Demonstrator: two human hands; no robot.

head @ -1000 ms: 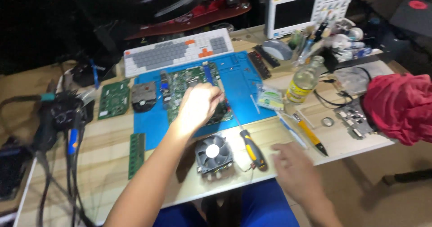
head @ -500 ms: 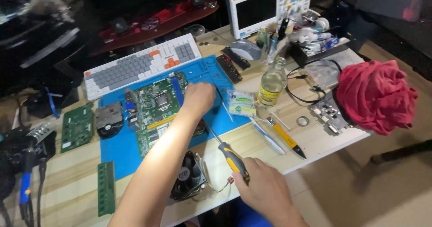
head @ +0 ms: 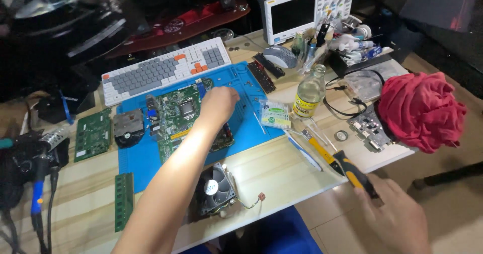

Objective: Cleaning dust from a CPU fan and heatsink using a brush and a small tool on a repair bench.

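Observation:
My left hand [head: 219, 103] rests with fingers curled on the right part of a green motherboard [head: 181, 115], which lies on a blue work mat [head: 251, 95]. My right hand [head: 397, 221] is off the table's front right corner, shut on the black-and-yellow handle of a screwdriver [head: 354, 173]. Its shaft points up-left over the table edge. A black cooler fan [head: 214, 188] sits at the front edge beside my left forearm.
A white keyboard [head: 161, 70] lies behind the mat and an oscilloscope [head: 302, 12] stands at the back. A glass bottle [head: 309, 90], a cotton swab pack [head: 274, 114], a red cloth [head: 422, 110], green circuit boards [head: 93, 133] and a soldering iron [head: 37, 198] lie around it.
My right hand picked the screwdriver up off the table and carried it out to the right, past the table edge. My left hand stayed on the motherboard. The camera shifted.

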